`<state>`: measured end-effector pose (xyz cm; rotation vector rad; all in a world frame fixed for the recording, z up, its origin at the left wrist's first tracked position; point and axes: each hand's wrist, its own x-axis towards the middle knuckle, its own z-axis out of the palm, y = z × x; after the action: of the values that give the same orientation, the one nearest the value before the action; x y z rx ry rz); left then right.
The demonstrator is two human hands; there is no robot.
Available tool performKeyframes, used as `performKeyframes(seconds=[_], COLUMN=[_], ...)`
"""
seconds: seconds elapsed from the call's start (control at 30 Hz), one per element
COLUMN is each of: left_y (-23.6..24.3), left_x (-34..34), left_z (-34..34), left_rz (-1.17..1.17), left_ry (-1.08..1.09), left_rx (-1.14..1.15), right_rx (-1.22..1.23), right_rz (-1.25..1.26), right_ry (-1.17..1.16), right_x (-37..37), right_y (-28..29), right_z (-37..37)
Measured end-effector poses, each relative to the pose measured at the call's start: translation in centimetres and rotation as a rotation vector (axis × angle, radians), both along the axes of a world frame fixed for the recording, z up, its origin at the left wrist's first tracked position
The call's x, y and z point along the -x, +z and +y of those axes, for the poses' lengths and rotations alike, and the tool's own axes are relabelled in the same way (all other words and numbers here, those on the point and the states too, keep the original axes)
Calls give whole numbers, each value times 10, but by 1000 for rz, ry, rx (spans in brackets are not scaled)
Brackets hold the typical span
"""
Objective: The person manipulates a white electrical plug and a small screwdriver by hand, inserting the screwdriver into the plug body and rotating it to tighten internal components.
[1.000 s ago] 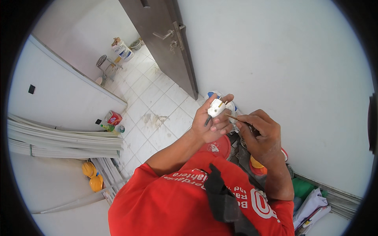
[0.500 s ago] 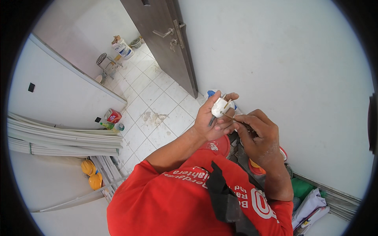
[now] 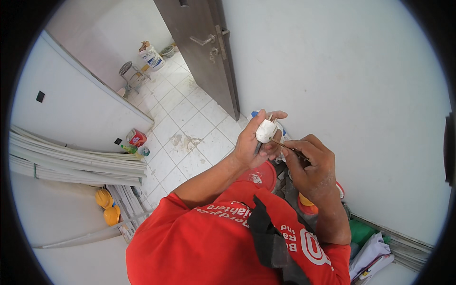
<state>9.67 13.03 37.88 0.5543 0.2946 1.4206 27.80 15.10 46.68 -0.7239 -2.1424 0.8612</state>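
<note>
My left hand (image 3: 249, 142) grips a white two-pin plug (image 3: 266, 130), its metal pins pointing up and a short dark cord or sleeve below it. My right hand (image 3: 311, 168) has its fingers closed on a thin metal screwdriver (image 3: 290, 146), whose tip meets the lower right part of the plug, at what looks like a screw hole. Part of the screwdriver is hidden in my fingers. A red lid or bucket (image 3: 259, 178) lies below my hands, amid clutter that my arms partly hide.
A dark door (image 3: 199, 57) stands open onto a tiled floor (image 3: 180, 142) with a stool (image 3: 130, 76) and white pail (image 3: 152, 57). Long white conduits (image 3: 76, 159), yellow helmets (image 3: 107, 206) and a red can (image 3: 137, 137) line the left; a wall (image 3: 356, 85) is at right.
The plug has turned and risen slightly in my left hand. My right hand has shifted a little leftward, bringing the screwdriver tip onto the plug's lower right.
</note>
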Motion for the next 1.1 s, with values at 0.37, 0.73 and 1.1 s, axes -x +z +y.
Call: performKeyframes(seconds=[0.37,0.73,1.1], left_y=[19,11,4], left_x=[0,1,1], left_z=[-18,-29,-37], left_rz=[603,552,548], left_ry=[403,354,342], left_rx=[36,63,68], right_rx=[186,205,-87], right_rz=[-144,-106,-103], right_ry=[-21,30,21], right_x=[3,4,5], right_y=[6,-5,-25], right_z=[-10,-18,-26])
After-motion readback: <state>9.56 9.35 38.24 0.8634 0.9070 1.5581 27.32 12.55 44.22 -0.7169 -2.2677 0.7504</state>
